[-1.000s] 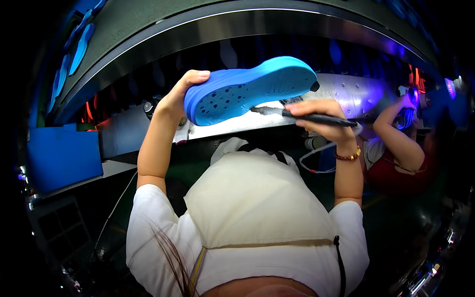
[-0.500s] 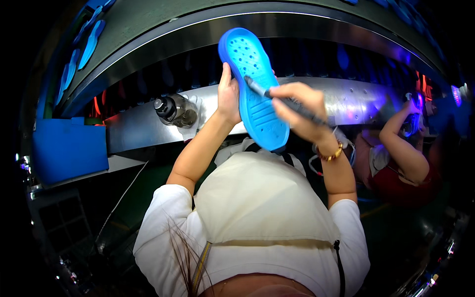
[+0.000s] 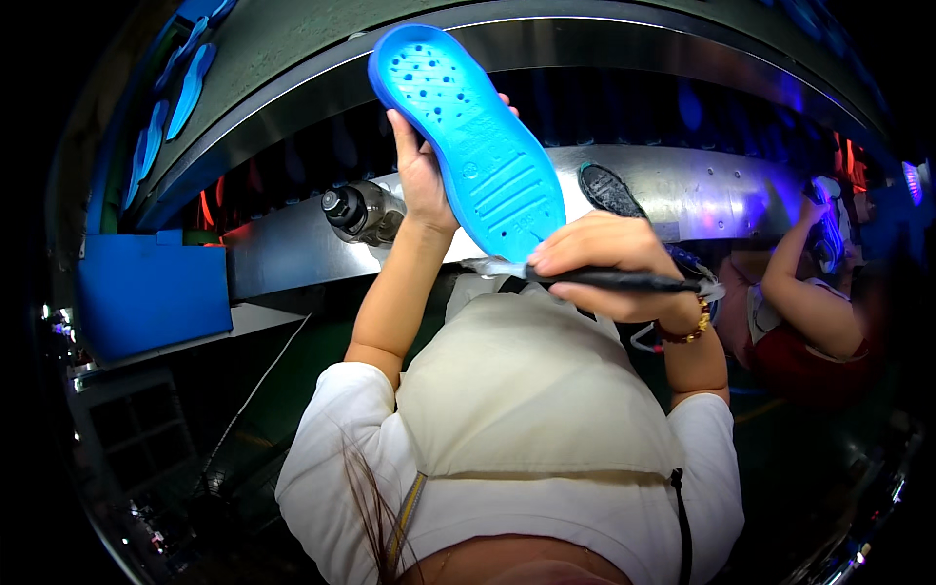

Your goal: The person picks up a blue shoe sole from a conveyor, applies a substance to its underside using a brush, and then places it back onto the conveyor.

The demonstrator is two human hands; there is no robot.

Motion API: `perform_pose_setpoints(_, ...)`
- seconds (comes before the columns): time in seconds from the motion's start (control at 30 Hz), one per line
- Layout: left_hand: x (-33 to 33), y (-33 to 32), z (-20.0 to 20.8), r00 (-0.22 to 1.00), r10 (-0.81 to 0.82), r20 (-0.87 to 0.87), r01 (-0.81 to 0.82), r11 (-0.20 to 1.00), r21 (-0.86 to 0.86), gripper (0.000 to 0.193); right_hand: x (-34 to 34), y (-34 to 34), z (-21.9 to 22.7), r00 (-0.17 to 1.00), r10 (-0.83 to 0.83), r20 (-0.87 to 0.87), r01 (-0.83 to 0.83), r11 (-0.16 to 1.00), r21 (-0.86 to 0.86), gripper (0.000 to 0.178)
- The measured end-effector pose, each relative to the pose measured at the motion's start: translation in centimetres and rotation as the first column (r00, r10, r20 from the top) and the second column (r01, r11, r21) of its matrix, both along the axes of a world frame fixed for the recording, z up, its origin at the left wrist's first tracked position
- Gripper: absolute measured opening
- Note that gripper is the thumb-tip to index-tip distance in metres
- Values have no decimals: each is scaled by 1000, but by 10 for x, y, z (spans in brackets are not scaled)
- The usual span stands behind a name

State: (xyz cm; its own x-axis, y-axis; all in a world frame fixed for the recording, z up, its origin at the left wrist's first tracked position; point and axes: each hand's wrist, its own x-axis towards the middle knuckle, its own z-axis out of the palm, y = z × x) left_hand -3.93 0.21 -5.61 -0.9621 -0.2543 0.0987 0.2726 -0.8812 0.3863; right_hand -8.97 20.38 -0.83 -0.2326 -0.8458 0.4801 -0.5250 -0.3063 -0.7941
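Note:
A bright blue shoe sole with small holes and ridges stands almost upright, its underside facing me. My left hand grips it from behind along its left edge. My right hand is closed on a thin black brush, whose pale tip touches the lower end of the sole. Both hands are raised in front of a curved metal conveyor housing.
A dark bottle lies on the metal ledge left of my left hand. A black sole rests on the ledge to the right. A blue bin stands at left. Another person in red works at right. Blue soles hang upper left.
The sole went from lying flat and sideways to standing upright with its tread toward me. My left hand shifted its hold, and the brush dropped to the sole's lower end.

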Motion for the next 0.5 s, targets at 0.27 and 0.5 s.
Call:
perform_pose_setpoints(0.27, -3, -11, 16, 999, 47, 24, -42, 979, -199, 83, -16, 9, -18, 983, 144, 111, -145, 989, -2, 21)
perform_pose_setpoints(0.5, -3, 28, 32, 996, 89, -6, -89, 985, -148, 67, -4, -5, -28, 509, 33, 860, 244, 953, -181, 17)
